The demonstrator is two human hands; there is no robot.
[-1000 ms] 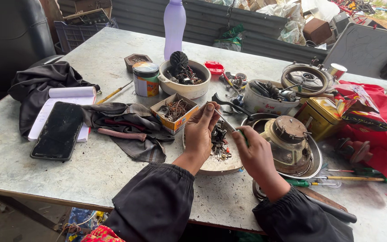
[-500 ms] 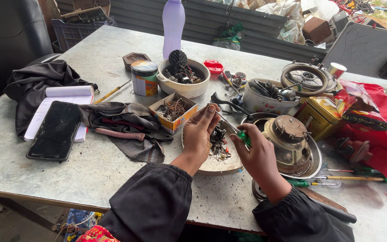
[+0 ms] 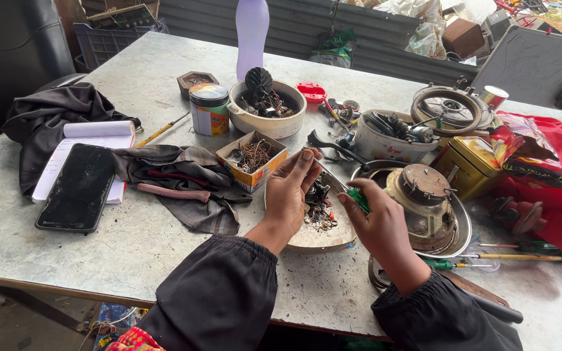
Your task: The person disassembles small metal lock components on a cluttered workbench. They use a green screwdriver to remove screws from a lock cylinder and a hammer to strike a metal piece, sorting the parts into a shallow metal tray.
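Note:
My left hand rests over a shallow metal dish full of small dark parts, fingers curled around a small dark assembly. My right hand grips a green-handled screwdriver, whose shaft runs up-left to that assembly. A round metal motor housing sits in a steel plate just right of my right hand. A small cardboard box of wire bits lies just left of my left hand.
A white bowl of parts, a tin, a purple bottle, a second parts bowl, a yellow tin box and red cloth crowd the table. A phone on a notebook and grey cloth lie left. More screwdrivers lie right.
Both hands stay over the dish; the left fingers and the screwdriver tip have shifted slightly on the small assembly. The view has drifted a little.

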